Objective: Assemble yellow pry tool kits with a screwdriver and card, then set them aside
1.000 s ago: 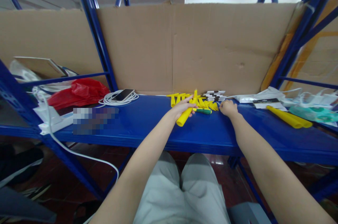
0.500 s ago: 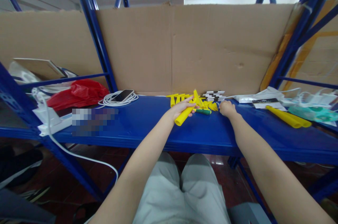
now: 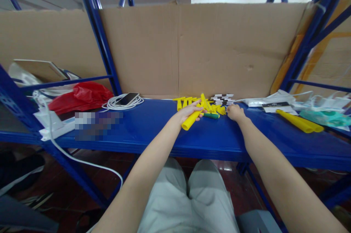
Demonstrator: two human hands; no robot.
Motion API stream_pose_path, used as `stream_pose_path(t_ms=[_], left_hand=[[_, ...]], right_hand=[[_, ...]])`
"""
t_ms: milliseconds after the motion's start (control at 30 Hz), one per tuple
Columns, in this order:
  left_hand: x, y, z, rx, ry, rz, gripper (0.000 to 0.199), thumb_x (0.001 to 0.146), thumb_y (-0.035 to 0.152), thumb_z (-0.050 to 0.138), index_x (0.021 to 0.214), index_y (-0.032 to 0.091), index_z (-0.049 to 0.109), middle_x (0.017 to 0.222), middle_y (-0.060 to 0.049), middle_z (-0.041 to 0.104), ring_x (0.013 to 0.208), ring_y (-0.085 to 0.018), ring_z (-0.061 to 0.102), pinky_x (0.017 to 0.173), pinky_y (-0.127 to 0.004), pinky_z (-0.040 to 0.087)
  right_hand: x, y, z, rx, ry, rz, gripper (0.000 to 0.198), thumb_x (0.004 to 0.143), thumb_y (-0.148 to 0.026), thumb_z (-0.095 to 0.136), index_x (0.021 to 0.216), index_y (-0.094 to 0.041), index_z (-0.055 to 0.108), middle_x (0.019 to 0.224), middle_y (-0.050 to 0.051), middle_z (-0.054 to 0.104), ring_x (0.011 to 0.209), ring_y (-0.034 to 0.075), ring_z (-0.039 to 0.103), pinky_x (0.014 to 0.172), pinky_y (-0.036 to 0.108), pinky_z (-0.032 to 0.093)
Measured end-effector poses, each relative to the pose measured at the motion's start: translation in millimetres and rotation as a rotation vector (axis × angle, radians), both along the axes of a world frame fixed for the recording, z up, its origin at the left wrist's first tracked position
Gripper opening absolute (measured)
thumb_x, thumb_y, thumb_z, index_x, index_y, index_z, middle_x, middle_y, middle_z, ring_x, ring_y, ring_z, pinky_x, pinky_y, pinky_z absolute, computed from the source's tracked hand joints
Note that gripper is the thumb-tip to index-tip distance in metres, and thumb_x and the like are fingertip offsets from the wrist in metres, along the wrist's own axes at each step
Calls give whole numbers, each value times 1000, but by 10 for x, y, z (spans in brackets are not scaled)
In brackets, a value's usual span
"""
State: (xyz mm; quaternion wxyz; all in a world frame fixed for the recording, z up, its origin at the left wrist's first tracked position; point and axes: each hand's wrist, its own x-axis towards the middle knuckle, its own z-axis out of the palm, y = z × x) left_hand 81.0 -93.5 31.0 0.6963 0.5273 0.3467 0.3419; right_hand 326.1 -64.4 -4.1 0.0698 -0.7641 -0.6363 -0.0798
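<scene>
My left hand [image 3: 189,112] is wrapped round a yellow tapered tube [image 3: 189,121], its wide open end toward me. To its right, my right hand [image 3: 235,112] rests low over the blue shelf with curled fingers; whatever they hold, if anything, is hidden. Between the hands lie small yellow pieces [image 3: 219,109] and a green and yellow object [image 3: 211,115] that looks like a handle. Behind my left hand are several yellow tubes [image 3: 179,106] set side by side. A stack of black-and-white pieces [image 3: 222,98] sits behind the small yellow pieces.
A cardboard panel [image 3: 219,50] closes off the back of the blue shelf [image 3: 153,127]. On the left are a phone [image 3: 128,98], a coiled white cable [image 3: 115,104] and a red bag [image 3: 82,97]. Two yellow tubes [image 3: 298,122] and a green bag [image 3: 323,117] lie right.
Almost nothing differs. My right hand has shifted very slightly to the left; my left hand keeps the yellow tube in the same place.
</scene>
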Motion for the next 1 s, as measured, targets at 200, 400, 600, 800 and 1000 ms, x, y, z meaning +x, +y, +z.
stream_pose_path(t_ms=[200, 400, 600, 800, 1000], left_hand=[[-2, -9, -1, 9, -6, 0, 70, 93, 7, 45, 154, 31, 20, 89, -5, 67, 46, -6, 52, 40, -15, 39], [-2, -20, 11, 0, -7, -9, 71, 94, 6, 43, 155, 32, 17, 84, -4, 66, 46, -6, 52, 39, -15, 38], [0, -13, 12, 9, 1, -21, 73, 93, 5, 43, 155, 32, 15, 88, -5, 67, 45, -6, 52, 39, -15, 40], [0, 16, -7, 20, 12, -33, 71, 93, 6, 44, 154, 30, 18, 87, -5, 66, 46, -7, 53, 39, -15, 42], [6, 14, -25, 23, 5, -60, 71, 91, 5, 46, 153, 30, 21, 80, -2, 64, 46, -7, 54, 39, -15, 41]], right_hand=[[-8, -23, 13, 9, 16, 1, 30, 90, -20, 43, 108, -17, 67, 128, 15, 58, 125, 30, 47, 101, 45, 41], [-11, -10, -4, 15, -26, 19, 34, 90, -16, 39, 112, -13, 65, 127, 18, 60, 124, 31, 49, 100, 44, 42], [-12, 13, -29, 20, -61, 3, 39, 89, -10, 39, 121, -7, 59, 128, 22, 58, 125, 31, 49, 101, 43, 41], [28, 140, -17, 253, 82, 61, 32, 86, -12, 40, 108, -9, 64, 116, 23, 62, 113, 33, 56, 91, 45, 46], [-189, 259, 46, 643, 352, 493, 13, 85, -18, 45, 82, -20, 58, 91, 14, 65, 94, 28, 59, 87, 43, 46]])
